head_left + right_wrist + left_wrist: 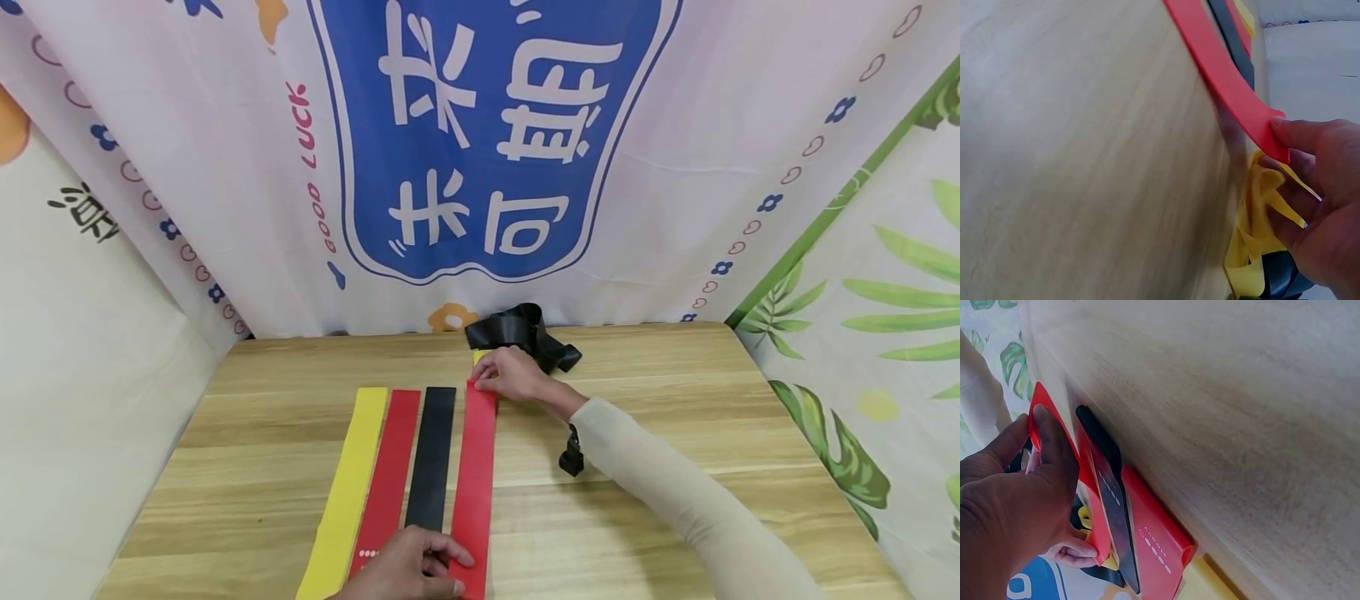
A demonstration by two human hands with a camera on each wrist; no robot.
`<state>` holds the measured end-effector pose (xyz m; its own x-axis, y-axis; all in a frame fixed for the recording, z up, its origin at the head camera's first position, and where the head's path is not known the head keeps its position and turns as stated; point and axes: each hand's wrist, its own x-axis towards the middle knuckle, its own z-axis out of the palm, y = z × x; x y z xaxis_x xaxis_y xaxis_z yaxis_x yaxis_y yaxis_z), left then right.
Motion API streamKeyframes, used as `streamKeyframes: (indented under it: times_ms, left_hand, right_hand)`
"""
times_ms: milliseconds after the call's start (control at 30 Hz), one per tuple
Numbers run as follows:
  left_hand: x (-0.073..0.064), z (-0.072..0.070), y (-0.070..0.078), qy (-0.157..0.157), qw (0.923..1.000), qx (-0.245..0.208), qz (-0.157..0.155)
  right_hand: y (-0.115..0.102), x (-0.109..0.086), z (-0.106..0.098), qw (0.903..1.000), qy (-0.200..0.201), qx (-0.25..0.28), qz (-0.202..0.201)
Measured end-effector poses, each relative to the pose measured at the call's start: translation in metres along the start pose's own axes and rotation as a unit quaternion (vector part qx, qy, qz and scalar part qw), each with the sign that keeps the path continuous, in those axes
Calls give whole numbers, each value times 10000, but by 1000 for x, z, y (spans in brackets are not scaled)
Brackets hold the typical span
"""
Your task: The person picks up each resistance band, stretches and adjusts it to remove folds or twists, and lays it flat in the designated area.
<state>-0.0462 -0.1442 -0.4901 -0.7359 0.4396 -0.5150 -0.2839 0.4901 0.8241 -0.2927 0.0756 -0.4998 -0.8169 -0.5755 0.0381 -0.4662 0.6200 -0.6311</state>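
A bright red resistance band (476, 475) stretches lengthwise between both hands, rightmost in a row of flat bands. My left hand (416, 567) pinches its near end between thumb and fingers; in the left wrist view that end (1044, 403) is lifted off the table. My right hand (517, 373) pinches the far end, which curves up from the surface in the right wrist view (1266, 128). To the left lie a black band (432, 458), a darker red band (393, 467) with white print, and a yellow band (348, 475), side by side.
Beyond my right hand, a loose black band (517, 327) is heaped at the table's back edge. Crumpled yellow band (1250, 237) lies beside it, under the right fingers. The wooden table (600, 533) meets printed curtains (660, 242) at the back and sides.
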Motion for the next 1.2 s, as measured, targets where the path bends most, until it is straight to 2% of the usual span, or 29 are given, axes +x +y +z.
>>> streamKeyframes:
  times_ms: [433,700,1033,1200]
  left_hand:
    - [0,4,-4,-82,9994,2,-342]
    - [2,4,-7,-205,9991,-26,-370]
    - [1,4,-5,-226,9988,50,-439]
    - [0,3,-5,-363,9985,100,-392]
  right_hand:
    - [6,-2,15,9991,160,-220,-334]
    - [8,-4,17,9976,289,-287,-564]
    - [7,-4,19,9960,414,-452,-656]
    - [4,-4,19,9965,410,-465,-555]
